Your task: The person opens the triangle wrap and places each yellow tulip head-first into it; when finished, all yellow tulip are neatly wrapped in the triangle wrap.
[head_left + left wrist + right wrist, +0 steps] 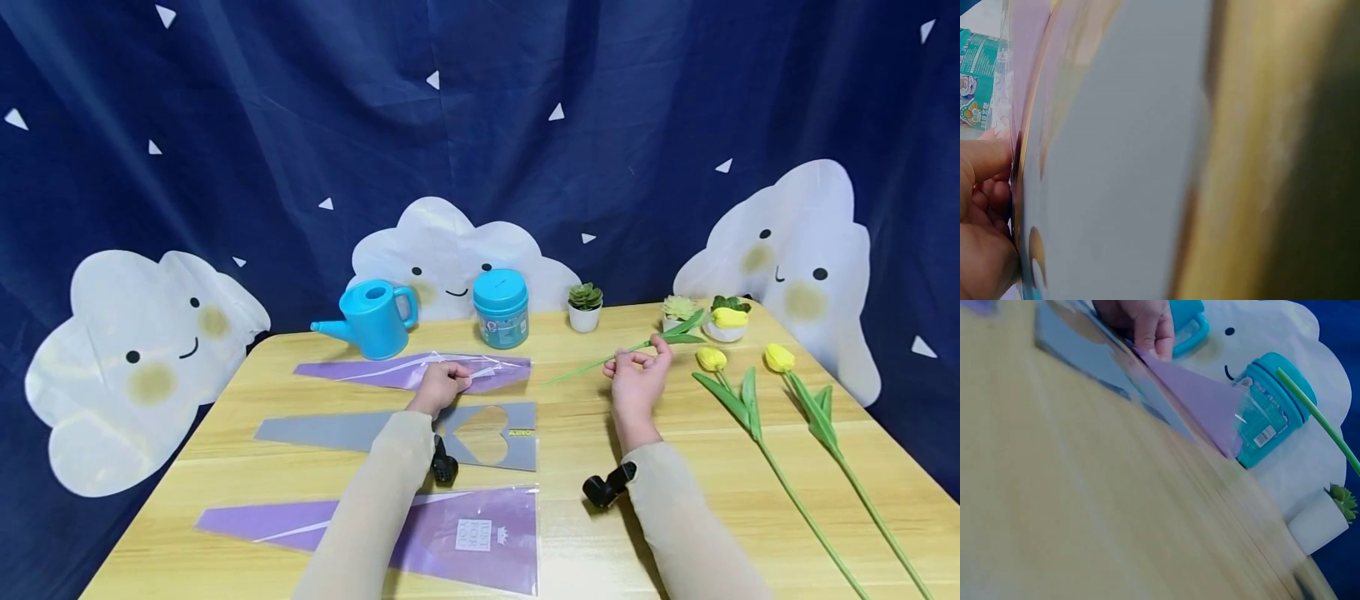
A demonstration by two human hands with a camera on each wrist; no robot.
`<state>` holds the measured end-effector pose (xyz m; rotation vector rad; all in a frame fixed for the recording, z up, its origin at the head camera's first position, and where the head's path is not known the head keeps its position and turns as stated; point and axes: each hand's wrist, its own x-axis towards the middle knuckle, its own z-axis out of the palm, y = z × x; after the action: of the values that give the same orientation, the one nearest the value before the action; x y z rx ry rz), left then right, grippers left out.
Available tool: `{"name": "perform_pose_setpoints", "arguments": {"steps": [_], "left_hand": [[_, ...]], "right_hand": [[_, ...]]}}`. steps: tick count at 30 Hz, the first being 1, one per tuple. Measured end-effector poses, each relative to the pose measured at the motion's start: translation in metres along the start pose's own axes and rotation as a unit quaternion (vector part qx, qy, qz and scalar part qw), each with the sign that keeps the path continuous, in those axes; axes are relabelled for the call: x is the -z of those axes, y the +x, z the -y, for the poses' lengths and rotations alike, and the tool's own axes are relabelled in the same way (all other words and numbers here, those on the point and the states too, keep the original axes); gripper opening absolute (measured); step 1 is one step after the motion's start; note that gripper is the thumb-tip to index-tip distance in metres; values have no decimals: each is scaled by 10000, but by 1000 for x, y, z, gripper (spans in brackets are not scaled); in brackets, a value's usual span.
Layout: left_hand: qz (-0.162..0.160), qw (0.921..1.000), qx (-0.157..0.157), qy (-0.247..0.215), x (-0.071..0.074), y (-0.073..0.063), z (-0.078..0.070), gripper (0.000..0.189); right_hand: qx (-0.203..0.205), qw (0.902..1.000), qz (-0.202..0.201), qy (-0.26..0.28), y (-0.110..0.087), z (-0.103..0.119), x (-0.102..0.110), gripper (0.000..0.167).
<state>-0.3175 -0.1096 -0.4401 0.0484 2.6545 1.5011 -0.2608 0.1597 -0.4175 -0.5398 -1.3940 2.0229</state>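
Observation:
At the far row, my left hand (441,387) pinches the film of a purple flower wrapping sleeve (360,369), whose near side lifts a little in the right wrist view. That hand (985,212) shows curled fingers and thumb at the left edge of its own wrist view. My right hand (637,383) holds a yellow artificial tulip (730,318) by its green stem above the table. The bare stem end (1319,415) points left toward the sleeve, while the flower head overlaps a potted plant. A grey sleeve (330,429) with a heart-shaped window lies nearer.
Another purple sleeve (450,542) lies at the front. Behind stand a blue watering can (378,321), a turquoise lidded tub (501,312) and a small potted succulent (585,308). Two more yellow tulips (757,425) (825,433) lie on the right of the wooden table (577,542).

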Motion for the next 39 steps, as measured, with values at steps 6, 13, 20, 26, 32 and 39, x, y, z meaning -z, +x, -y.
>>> {"name": "perform_pose_setpoints", "arguments": {"steps": [6, 13, 20, 26, 32, 39], "left_hand": [[20, 9997, -141, -188, 1, 2, 3, 9], [72, 9994, -152, -305, -1, 0, 4, 9], [66, 9997, -120, -209, -2, -1, 4, 10], [9, 9999, -142, -63, 0, 0, 4, 11], [-10, 9999, -90, -48, -1, 0, 3, 12], [-43, 9998, -177, -11, -3, -1, 2, 13]], "right_hand": [[129, 9989, -279, -350, 3, -12, -9, 39], [77, 9963, -378, -762, -1, -26, -18, 37], [-125, 9942, -269, -1034, -11, -41, -24, 37], [-235, 9907, -199, -1323, -16, -45, -31, 32], [-179, 9811, -197, -1917, -17, -42, -32, 26], [-353, 9798, -136, -1966, -14, -40, -30, 29]]}}
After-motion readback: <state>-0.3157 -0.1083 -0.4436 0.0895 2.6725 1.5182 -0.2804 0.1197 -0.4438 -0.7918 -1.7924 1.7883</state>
